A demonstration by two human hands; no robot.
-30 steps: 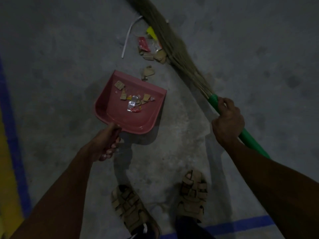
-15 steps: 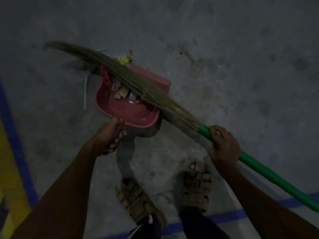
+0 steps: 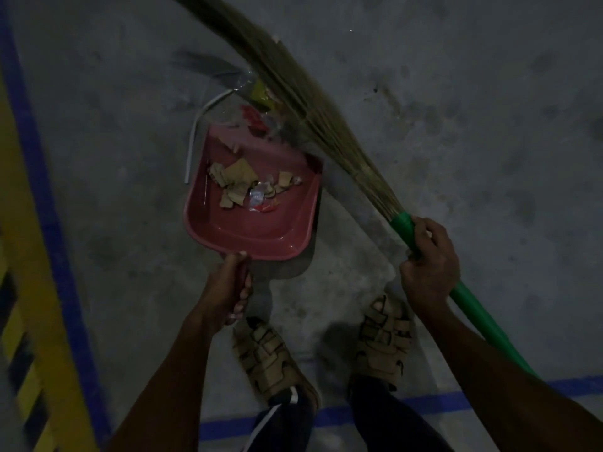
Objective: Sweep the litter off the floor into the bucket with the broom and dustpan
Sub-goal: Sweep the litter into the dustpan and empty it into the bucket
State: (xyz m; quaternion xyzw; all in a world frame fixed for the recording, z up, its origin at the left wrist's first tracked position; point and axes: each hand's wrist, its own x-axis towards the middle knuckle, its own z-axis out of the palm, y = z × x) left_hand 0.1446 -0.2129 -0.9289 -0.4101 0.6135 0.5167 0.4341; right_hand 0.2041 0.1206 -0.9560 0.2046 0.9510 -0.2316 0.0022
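A red dustpan [image 3: 261, 236] rests on the grey concrete floor with cardboard scraps [image 3: 236, 179] and small wrappers in it. My left hand [image 3: 228, 288] is shut on its handle at the near edge. My right hand [image 3: 427, 265] grips the green handle of the broom [image 3: 404, 225]. Its straw bristles [image 3: 293, 89] slant up and left past the pan's far right corner. At the pan's mouth lie a red wrapper [image 3: 253, 117], a yellow-green wrapper [image 3: 261, 93] and clear plastic, partly under the bristles. No bucket is in view.
A bent white strip [image 3: 194, 135] lies on the floor along the pan's left side. My two sandalled feet [image 3: 381, 337] stand just behind the pan. Blue floor lines run along the left [image 3: 39, 177] and near edges, with a yellow band outside the left one.
The broom has swung back from lying across the dustpan to slanting up beyond its far right corner. More cardboard scraps now lie in the pan. My left hand stays on the handle.
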